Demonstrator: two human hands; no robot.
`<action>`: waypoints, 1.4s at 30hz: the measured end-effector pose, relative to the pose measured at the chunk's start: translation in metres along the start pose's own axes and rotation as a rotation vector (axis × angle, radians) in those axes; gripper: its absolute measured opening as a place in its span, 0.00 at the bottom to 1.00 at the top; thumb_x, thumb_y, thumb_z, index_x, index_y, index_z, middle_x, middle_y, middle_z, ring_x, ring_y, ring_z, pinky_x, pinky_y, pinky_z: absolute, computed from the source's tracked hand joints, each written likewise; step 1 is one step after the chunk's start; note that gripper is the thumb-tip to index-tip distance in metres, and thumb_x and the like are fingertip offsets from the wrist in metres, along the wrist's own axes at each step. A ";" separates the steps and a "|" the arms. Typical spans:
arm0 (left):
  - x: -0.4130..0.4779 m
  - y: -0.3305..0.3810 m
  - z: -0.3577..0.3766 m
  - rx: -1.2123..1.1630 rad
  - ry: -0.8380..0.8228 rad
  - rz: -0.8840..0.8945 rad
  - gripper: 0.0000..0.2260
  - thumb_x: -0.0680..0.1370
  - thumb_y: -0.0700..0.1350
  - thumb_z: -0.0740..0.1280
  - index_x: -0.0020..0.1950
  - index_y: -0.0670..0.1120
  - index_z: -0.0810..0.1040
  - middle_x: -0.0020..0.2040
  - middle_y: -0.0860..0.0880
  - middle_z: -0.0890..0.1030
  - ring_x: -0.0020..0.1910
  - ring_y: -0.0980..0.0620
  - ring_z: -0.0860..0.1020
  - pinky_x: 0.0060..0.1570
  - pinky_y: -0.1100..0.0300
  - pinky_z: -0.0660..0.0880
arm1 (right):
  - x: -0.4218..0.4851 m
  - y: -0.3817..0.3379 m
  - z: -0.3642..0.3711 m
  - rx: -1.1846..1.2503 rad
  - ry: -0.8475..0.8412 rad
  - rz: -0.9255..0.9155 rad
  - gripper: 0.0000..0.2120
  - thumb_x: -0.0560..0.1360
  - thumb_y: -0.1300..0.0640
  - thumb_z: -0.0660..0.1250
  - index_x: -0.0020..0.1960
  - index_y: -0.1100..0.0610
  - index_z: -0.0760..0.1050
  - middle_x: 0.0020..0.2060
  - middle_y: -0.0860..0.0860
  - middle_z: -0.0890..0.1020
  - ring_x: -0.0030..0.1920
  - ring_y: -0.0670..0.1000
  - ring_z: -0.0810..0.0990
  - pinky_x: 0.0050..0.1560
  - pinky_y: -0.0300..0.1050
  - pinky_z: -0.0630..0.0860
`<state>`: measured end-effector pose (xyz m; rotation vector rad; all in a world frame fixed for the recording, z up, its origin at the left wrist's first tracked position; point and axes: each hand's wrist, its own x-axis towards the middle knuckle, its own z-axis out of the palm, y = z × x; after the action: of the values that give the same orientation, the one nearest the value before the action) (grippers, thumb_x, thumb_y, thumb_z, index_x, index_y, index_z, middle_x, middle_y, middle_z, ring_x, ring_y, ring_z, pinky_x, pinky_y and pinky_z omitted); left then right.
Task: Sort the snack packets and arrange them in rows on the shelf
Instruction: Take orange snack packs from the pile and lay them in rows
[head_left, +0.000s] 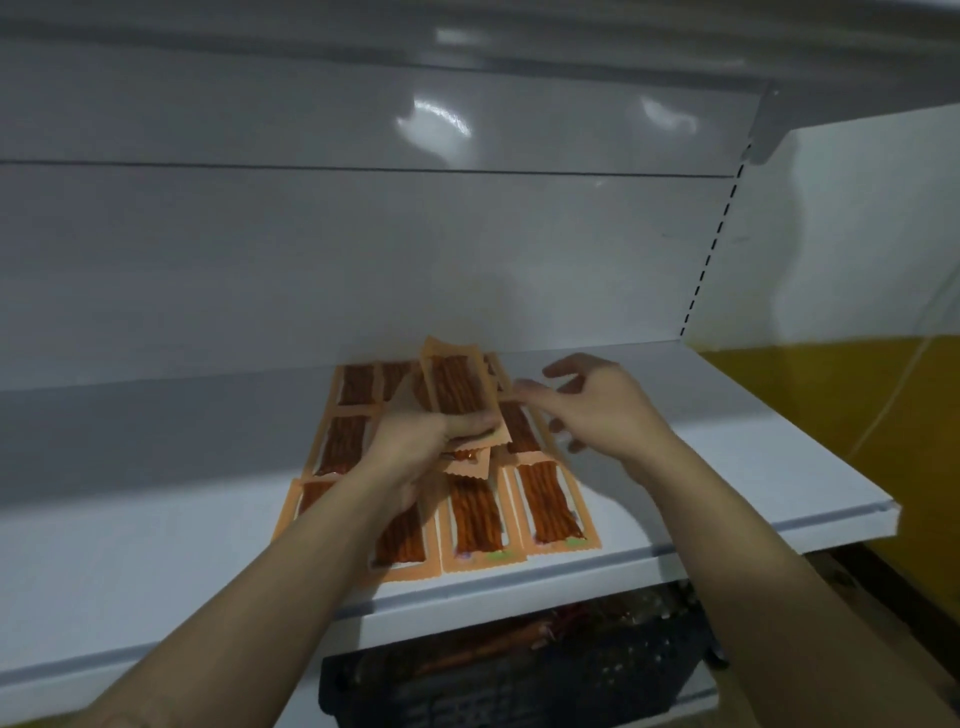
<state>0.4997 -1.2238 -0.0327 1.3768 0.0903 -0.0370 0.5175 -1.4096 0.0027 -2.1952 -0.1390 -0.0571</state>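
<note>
Several orange snack packets (550, 506) with brown sticks inside lie flat in rows on the white shelf (753, 441). My left hand (415, 441) grips a small stack of the same packets (457, 389), held tilted above the laid-out ones. To its right my right hand (597, 400) hovers with its fingers spread and relaxed, the fingertips close to the right edge of the held stack. Whether they touch it is blurred. My left forearm hides part of the front-left packets.
The white back panel (363, 249) of the shelf rises behind the packets. A dark plastic crate (519, 680) with more orange packets sits below the shelf. A yellow and white wall (857, 364) stands to the right. The shelf's front edge runs across the lower frame.
</note>
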 end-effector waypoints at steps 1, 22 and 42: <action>-0.001 0.000 0.000 0.011 -0.003 0.018 0.26 0.65 0.36 0.79 0.62 0.39 0.77 0.50 0.42 0.85 0.48 0.44 0.85 0.45 0.52 0.81 | 0.005 -0.006 0.007 0.088 -0.067 0.002 0.20 0.68 0.36 0.73 0.50 0.47 0.73 0.38 0.46 0.83 0.36 0.47 0.84 0.30 0.41 0.75; 0.012 0.023 -0.058 -0.053 0.474 0.113 0.20 0.78 0.39 0.70 0.68 0.44 0.70 0.57 0.38 0.81 0.52 0.35 0.82 0.52 0.32 0.77 | 0.092 -0.036 0.101 0.556 -0.518 0.038 0.05 0.72 0.61 0.74 0.47 0.59 0.82 0.36 0.53 0.86 0.35 0.51 0.86 0.29 0.40 0.78; 0.088 0.017 -0.125 0.317 0.570 0.033 0.19 0.71 0.42 0.76 0.53 0.46 0.68 0.48 0.39 0.80 0.44 0.39 0.81 0.42 0.44 0.81 | 0.155 -0.032 0.134 0.294 -0.175 0.258 0.05 0.71 0.65 0.73 0.45 0.59 0.79 0.34 0.52 0.85 0.30 0.48 0.84 0.26 0.38 0.76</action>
<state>0.5837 -1.0953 -0.0470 1.6713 0.5577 0.3858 0.6662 -1.2705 -0.0355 -1.9053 0.0377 0.2840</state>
